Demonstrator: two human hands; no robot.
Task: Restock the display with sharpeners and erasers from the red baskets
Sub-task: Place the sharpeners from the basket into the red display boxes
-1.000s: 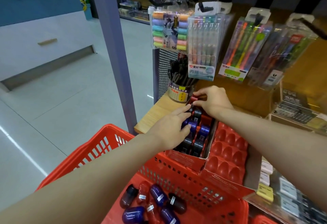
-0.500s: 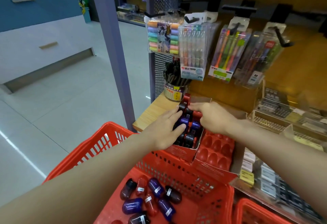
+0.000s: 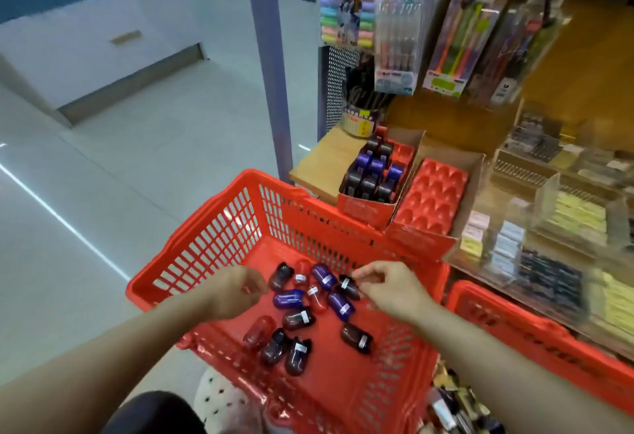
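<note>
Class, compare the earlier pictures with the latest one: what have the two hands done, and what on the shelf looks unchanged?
Both hands left the display box on the shelf and came down into the red basket. The left hand and right hand now hover over the loose sharpeners, with no grip on any yet. The empty red tray stays unfilled.

Red basket (image 3: 219, 227) holds purple, black and dark-red sharpeners (image 3: 322, 303).
</note>
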